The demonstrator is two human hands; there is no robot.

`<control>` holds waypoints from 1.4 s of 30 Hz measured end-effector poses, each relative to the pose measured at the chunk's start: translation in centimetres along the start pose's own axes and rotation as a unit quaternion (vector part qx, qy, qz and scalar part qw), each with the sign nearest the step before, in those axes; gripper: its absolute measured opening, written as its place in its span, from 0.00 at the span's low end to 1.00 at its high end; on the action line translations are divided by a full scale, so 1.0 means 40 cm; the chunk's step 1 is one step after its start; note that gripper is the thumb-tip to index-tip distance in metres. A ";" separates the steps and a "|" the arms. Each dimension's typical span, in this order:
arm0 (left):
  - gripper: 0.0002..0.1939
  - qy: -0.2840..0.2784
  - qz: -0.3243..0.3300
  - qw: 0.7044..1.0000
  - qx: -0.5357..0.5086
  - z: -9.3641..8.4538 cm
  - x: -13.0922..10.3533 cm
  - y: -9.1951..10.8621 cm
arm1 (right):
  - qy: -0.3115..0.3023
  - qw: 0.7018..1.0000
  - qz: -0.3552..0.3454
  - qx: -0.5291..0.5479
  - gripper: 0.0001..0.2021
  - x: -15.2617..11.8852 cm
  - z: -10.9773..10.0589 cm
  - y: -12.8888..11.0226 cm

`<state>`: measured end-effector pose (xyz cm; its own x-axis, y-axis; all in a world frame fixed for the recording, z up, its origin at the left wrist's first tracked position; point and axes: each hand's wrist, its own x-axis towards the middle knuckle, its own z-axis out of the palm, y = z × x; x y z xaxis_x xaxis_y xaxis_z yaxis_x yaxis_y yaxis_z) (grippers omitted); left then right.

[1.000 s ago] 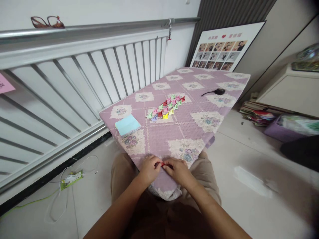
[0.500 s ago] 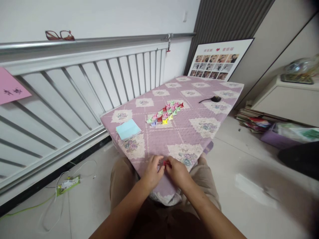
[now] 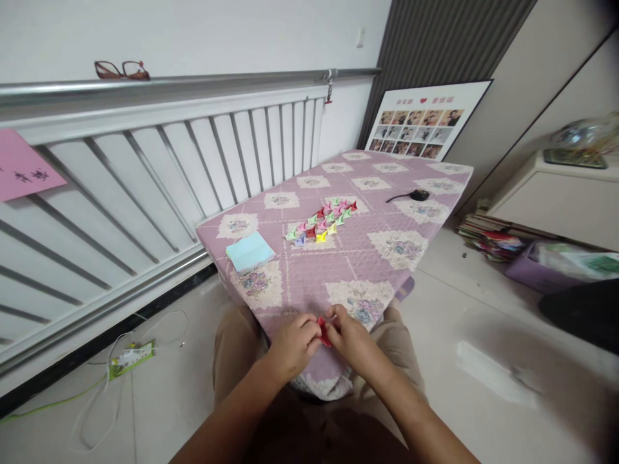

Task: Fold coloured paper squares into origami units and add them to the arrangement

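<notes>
A small piece of red folded paper is pinched between my two hands, above the near corner of the table. My left hand has its fingers closed on the paper's left side. From the right, my right hand grips the other side between thumb and fingers. Farther up the tablecloth stand several small folded paper pieces in rows, coloured green, pink, red, yellow and purple. A stack of light blue square paper lies left of them.
The purple flowered tablecloth covers the table, which meets a white radiator at left. A black object with a cord lies at the far right. A power strip rests on the floor at left.
The red paper shows more of its surface now, between the hands. My left fingers have closed in on it, and the right hand has shifted slightly.
</notes>
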<state>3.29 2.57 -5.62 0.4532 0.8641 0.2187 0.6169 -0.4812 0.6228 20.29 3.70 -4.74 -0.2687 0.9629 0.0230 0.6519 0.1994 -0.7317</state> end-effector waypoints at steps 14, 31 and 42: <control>0.03 -0.019 -0.108 0.972 -0.206 -0.065 -0.016 0.029 | -0.084 0.986 -0.131 0.053 0.05 -0.049 -0.065 -0.045; 0.05 0.041 -0.256 0.884 -0.389 -0.007 -0.019 0.061 | 0.042 0.937 0.058 0.342 0.16 -0.048 0.008 -0.036; 0.08 0.012 -0.240 0.920 -0.311 -0.014 -0.026 0.069 | 0.013 0.930 0.105 0.352 0.16 -0.038 -0.005 -0.049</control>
<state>4.16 0.42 -3.71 0.2059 0.9614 -0.1823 0.2522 0.1278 0.9592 19.55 1.88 -3.19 -0.1656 0.9730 -0.1610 0.0601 -0.1529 -0.9864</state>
